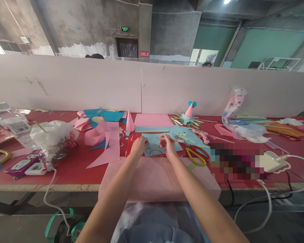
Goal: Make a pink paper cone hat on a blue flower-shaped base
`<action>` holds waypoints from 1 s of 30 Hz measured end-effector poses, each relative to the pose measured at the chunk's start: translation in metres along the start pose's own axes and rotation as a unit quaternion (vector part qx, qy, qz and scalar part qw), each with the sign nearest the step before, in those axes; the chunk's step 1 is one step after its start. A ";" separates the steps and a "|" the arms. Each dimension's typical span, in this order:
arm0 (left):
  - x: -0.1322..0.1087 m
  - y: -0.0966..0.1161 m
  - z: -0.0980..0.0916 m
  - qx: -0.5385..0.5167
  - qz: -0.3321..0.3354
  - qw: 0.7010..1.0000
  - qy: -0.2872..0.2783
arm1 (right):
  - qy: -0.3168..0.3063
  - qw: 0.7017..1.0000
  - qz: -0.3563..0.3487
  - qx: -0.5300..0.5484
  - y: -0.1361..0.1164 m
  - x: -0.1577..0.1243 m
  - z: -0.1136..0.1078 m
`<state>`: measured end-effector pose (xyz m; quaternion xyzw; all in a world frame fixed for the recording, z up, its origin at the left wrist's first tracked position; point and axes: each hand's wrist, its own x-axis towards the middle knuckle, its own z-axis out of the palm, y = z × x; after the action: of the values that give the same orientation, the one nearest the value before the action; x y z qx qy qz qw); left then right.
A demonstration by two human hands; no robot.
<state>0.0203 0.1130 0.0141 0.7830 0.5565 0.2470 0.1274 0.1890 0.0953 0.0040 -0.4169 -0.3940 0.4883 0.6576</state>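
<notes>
Table (73, 176) across frame; partition (91, 84) behind. Centre: sheet (152, 139) between left hand (142, 145) and right hand (168, 145), pencil (178, 140) in right. Beyond sheet: cone (129, 124) left, second cone (189, 110) right, amid strips (194, 122). Scissors (192, 156) right of right hand. Frame left: bag (47, 135) behind socket block (36, 169); container (14, 124) farther left. Frame right: wrapper (234, 107) before partition. Top centre: exit sign (125, 29) above door (127, 49).

Right hand (168, 145) holds pencil (178, 140) (pinkish); left hand (141, 145) over blue paper (154, 147).
</notes>
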 end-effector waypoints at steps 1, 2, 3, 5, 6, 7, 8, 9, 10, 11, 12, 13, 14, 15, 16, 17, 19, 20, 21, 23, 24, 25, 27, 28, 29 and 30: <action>0.001 -0.002 0.000 -0.011 -0.001 1.000 0.003 | 0.000 1.000 0.003 0.007 -0.001 0.000 0.000; 0.002 -0.003 0.000 -0.022 -0.001 1.000 0.006 | -0.001 1.000 0.003 0.014 -0.001 0.000 -0.001; 0.002 -0.005 0.001 -0.033 -0.002 0.999 0.008 | -0.001 1.000 0.003 0.021 -0.001 0.001 -0.001; 0.003 -0.008 0.002 -0.055 -0.007 0.998 0.007 | 0.003 0.999 -0.005 0.032 0.001 0.004 -0.002; 0.003 -0.009 0.002 -0.066 -0.012 0.998 0.007 | 0.009 0.999 -0.013 0.037 0.002 0.005 -0.003; 0.003 -0.010 0.001 -0.075 -0.022 0.997 0.011 | 0.017 0.999 -0.023 0.040 0.003 0.007 -0.004; 0.002 -0.011 -0.001 -0.083 -0.034 0.996 0.022 | 0.026 0.998 -0.033 0.042 0.004 0.009 -0.004; 0.002 -0.013 -0.004 -0.089 -0.050 0.994 0.043 | 0.033 0.998 -0.042 0.042 0.005 0.010 -0.005; 0.000 -0.014 -0.008 -0.091 -0.072 0.991 0.073 | 0.036 0.997 -0.047 0.040 0.005 0.011 -0.006; -0.001 -0.015 -0.012 -0.089 -0.098 0.985 0.113 | 0.037 0.998 -0.048 0.037 0.004 0.011 -0.007; -0.003 -0.016 -0.017 -0.084 -0.124 0.977 0.152 | 0.036 0.998 -0.044 0.033 0.004 0.011 -0.008; -0.005 -0.018 -0.022 -0.076 -0.148 0.968 0.186 | 0.036 0.998 -0.039 0.030 0.003 0.010 -0.008; -0.006 -0.019 -0.025 -0.067 -0.165 0.961 0.211 | 0.037 0.998 -0.034 0.029 0.002 0.010 -0.009; -0.008 -0.020 -0.028 -0.060 -0.178 0.955 0.228 | 0.037 0.998 -0.029 0.031 0.001 0.009 -0.009; -0.009 -0.021 -0.030 -0.054 -0.187 0.951 0.240 | 0.037 0.998 -0.026 0.031 0.000 0.009 -0.009; -0.010 -0.022 -0.030 -0.049 -0.192 0.949 0.247 | 0.034 0.999 -0.024 0.030 0.000 0.008 -0.008; -0.010 -0.023 -0.028 -0.040 -0.188 0.947 0.258 | 0.025 0.999 -0.027 0.017 -0.001 0.008 -0.008; -0.009 -0.023 -0.026 -0.034 -0.177 0.948 0.261 | 0.022 0.999 -0.029 0.010 -0.001 0.008 -0.007; -0.007 -0.022 -0.024 -0.031 -0.160 0.952 0.259 | 0.019 0.999 -0.030 0.006 0.000 0.008 -0.007; -0.003 -0.020 -0.019 -0.046 -0.112 0.965 0.231 | 0.017 0.999 -0.031 0.014 0.001 0.009 -0.006; -0.001 -0.018 -0.016 -0.064 -0.081 0.974 0.201 | 0.020 0.999 -0.030 0.020 0.001 0.009 -0.006; 0.000 -0.017 -0.014 -0.087 -0.049 0.982 0.164 | 0.022 0.999 -0.030 0.025 0.002 0.010 -0.006; 0.003 -0.015 -0.008 -0.124 0.010 0.988 0.091 | 0.030 0.999 -0.030 0.026 0.004 0.010 -0.006; 0.004 -0.015 -0.005 -0.133 0.029 0.989 0.063 | 0.032 0.999 -0.031 0.025 0.004 0.010 -0.005; 0.004 -0.016 -0.002 -0.133 0.040 0.989 0.042 | 0.031 0.999 -0.031 0.023 0.005 0.009 -0.005; 0.005 -0.018 0.000 -0.128 0.044 0.990 0.025 | 0.025 0.999 -0.031 0.020 0.005 0.008 -0.004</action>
<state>0.0071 0.1238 0.0066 0.7775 0.4881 0.3414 0.2017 0.1931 0.1036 -0.0014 -0.4035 -0.3801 0.4649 0.6904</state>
